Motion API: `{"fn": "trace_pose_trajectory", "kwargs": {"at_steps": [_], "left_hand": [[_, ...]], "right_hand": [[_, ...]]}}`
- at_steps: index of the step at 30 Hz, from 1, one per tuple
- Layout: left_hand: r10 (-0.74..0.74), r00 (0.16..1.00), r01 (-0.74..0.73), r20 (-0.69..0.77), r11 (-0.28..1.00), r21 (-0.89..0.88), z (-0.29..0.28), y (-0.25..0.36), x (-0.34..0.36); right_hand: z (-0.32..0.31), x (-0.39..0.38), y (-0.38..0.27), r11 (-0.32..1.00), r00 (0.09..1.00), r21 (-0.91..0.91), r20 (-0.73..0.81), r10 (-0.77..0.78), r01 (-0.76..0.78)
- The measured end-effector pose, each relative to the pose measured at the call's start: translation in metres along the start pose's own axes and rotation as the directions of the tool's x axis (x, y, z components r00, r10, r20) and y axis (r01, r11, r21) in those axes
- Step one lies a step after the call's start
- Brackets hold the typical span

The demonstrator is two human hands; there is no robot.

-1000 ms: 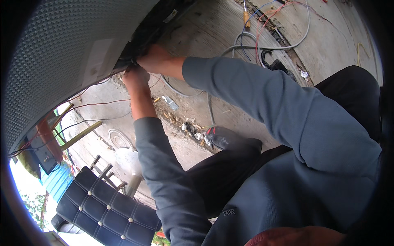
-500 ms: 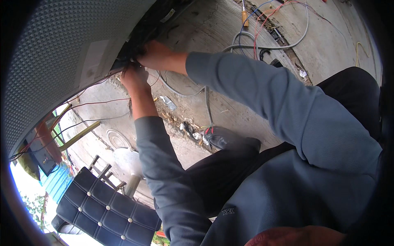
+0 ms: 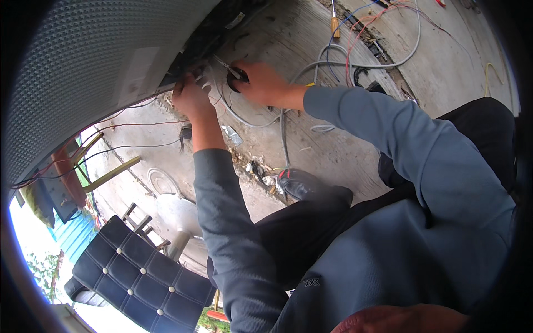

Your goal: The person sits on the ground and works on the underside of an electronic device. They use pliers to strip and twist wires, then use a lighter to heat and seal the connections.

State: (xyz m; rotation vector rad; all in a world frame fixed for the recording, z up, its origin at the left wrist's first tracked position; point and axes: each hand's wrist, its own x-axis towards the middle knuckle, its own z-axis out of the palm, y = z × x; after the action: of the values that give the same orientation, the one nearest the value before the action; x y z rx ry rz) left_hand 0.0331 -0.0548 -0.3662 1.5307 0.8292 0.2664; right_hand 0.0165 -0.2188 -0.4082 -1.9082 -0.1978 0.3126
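My right hand (image 3: 261, 83) is closed around a tool that looks like scissors (image 3: 237, 76), with a dark loop handle and a slim metal end pointing to the upper left. It is just right of the open underside of a large appliance (image 3: 111, 50) with a dimpled grey panel. My left hand (image 3: 191, 97) is at the lower edge of that underside, its fingers bent together. What they pinch is too small and shadowed to name. Thin red and dark wires (image 3: 144, 123) run left from near this hand.
A screwdriver with an amber handle (image 3: 336, 26) lies on the concrete floor beside a grey cable (image 3: 383, 65) and loose red and blue wires. A black tufted seat (image 3: 147, 275) is at the lower left. Near my shoe (image 3: 302, 185) lies debris along a floor crack.
My right hand has drawn back from the appliance to the right, and the tool in it now shows. My left hand has shifted slightly right and stays by the underside.
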Motion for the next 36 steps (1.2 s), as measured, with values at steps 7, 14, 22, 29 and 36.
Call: {"fn": "trace_pose_trajectory", "kwargs": {"at_steps": [7,14,22,29,36], "left_hand": [[0.137,0.989,-0.133,-0.063,0.989,0.057,-0.001,-0.009,0.005],[0.748,0.592,-0.747,0.299,0.37,0.552,0.002,-0.022,0.011],[0.654,0.657,-0.733,0.375,0.439,0.519,0.025,-0.008,0.017],[0.33,0.861,-0.387,0.388,0.919,0.078,0.011,-0.017,0.057],[0.111,0.886,0.054,0.451,0.94,-0.337,0.007,-0.008,0.056]], "right_hand": [[-0.017,0.005,-0.009,0.989,0.994,-0.112,0.047,-0.095,0.099],[-0.052,-0.014,-0.003,0.89,0.966,-0.449,0.257,0.043,0.08],[-0.129,0.009,0.055,0.515,0.927,-0.772,0.333,-0.172,0.373],[-0.124,0.008,0.059,0.483,0.914,-0.778,0.372,-0.16,0.401],[-0.084,-0.052,0.032,0.543,0.717,-0.571,0.692,-0.085,0.616]]}}
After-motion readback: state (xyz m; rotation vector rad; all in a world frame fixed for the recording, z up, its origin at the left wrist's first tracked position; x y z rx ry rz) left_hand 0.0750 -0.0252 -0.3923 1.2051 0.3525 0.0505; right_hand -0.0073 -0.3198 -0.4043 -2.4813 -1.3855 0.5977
